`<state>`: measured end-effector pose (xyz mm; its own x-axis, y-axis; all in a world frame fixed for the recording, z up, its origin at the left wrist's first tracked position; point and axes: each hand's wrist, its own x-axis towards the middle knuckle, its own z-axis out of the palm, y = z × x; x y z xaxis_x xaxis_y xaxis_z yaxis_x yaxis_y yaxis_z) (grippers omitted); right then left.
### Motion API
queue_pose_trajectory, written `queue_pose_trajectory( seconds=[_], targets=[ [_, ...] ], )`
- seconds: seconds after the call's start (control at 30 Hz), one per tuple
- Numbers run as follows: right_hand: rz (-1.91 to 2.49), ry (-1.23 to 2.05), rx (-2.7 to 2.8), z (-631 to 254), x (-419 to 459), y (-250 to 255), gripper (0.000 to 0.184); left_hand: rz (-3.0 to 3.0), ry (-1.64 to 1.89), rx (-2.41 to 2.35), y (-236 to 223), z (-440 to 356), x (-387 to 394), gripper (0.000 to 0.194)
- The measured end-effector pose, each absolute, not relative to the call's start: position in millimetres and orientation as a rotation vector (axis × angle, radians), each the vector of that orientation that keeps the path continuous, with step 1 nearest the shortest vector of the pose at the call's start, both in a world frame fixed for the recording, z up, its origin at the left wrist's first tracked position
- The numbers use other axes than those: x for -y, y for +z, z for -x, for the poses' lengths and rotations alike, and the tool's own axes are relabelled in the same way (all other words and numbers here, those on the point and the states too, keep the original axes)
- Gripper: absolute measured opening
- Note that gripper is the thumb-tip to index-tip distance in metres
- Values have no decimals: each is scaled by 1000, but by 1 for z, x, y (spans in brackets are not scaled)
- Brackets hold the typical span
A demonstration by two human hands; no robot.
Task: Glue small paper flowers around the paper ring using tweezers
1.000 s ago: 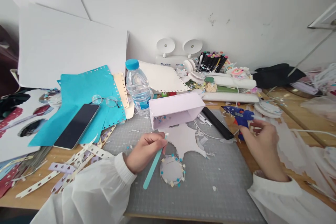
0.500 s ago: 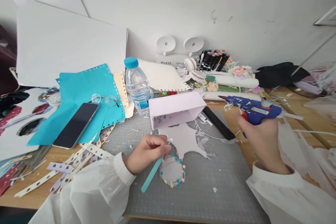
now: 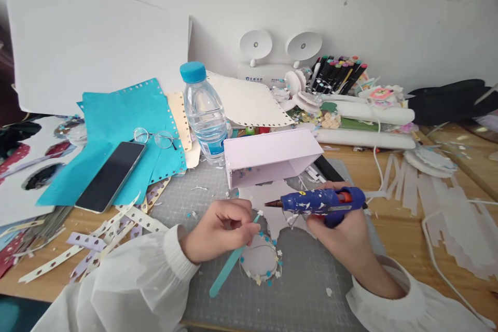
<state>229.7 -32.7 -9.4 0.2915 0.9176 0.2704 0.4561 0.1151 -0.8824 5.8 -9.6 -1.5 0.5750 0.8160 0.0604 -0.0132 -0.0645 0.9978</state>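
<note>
My left hand pinches a teal stick that slants down toward the mat's front; a small white piece shows at its upper tip. My right hand is wrapped round a blue glue gun marked with white smears. Its dark nozzle points left, close to the stick's tip. Just below both hands lies a round white disc ringed with wire and tiny blue and cream stars. Behind the hands, a jagged-edged white sheet lies partly hidden by the gun.
A pale lilac open box stands on the grey cutting mat. Beside it is a water bottle. A phone and glasses rest on blue paper at left. Punched paper strips and a white cord flank the mat.
My right hand has brought the glue gun leftward from the mat's right side to beside the stick's tip. My left hand keeps its pinch on the stick. The view has shifted slightly.
</note>
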Motion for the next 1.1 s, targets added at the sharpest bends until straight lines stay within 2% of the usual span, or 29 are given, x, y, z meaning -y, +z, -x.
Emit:
queue_pose_trajectory(
  seconds=[1.1],
  targets=[
    [1410, 575, 1416, -228, 33, -10, 29, -1530, 761, -747, -1, -6, 10, 38]
  ],
)
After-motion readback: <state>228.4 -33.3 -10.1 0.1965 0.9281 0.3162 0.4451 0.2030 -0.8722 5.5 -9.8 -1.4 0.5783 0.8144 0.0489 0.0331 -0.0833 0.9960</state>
